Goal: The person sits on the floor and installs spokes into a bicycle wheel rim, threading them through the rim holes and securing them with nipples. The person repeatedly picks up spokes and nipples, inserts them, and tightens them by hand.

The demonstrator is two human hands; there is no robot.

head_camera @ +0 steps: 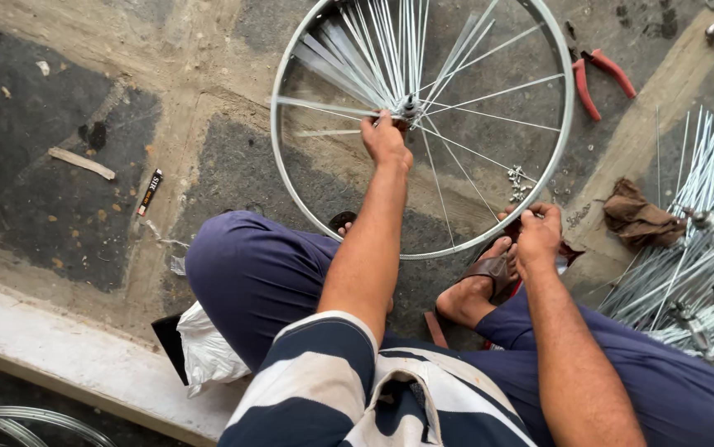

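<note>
We steady the hub (409, 108) with the left hand (385, 139) pinching a spoke; our right hand (537, 236), at the wheel (568, 124) rim, pinches a nipple—best threaded squarely.

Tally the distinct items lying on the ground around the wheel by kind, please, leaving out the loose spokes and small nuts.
Wheel rim with hub: 1
Red-handled pliers: 1
Brown rag: 1
White plastic bag: 1
Spoke bundle: 1
Total: 5

Small black-red-white packet (150, 192) on floor, left of wheel rim (286, 178) — slim, rectangular, lying tilted.
</note>
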